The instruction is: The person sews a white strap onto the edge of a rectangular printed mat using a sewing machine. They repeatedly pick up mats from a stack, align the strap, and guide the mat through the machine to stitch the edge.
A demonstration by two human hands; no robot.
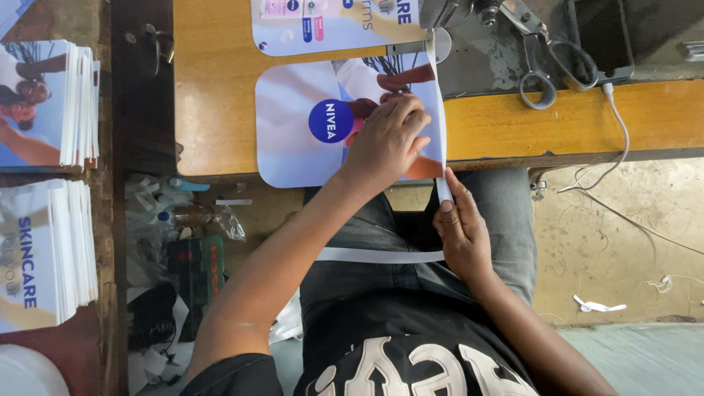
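A printed sheet [301, 139] with rounded corners, pale blue with a dark blue circle and a photo, lies on the wooden table [220, 81] under a sewing machine [469, 22]. My left hand [389, 139] presses flat on the sheet close to its right edge. My right hand [460, 231], below the table edge over my lap, pinches a white strip [381, 255] that runs up along the sheet's right edge toward the machine's foot. A second printed sheet [330, 26] lies just beyond the first.
Scissors [539, 66] and a dark phone [601, 37] with a white cable [623, 139] rest on the machine bed. Stacks of printed sheets [48, 253] stand at left. Bottles and scraps [183, 242] litter the floor beside my leg.
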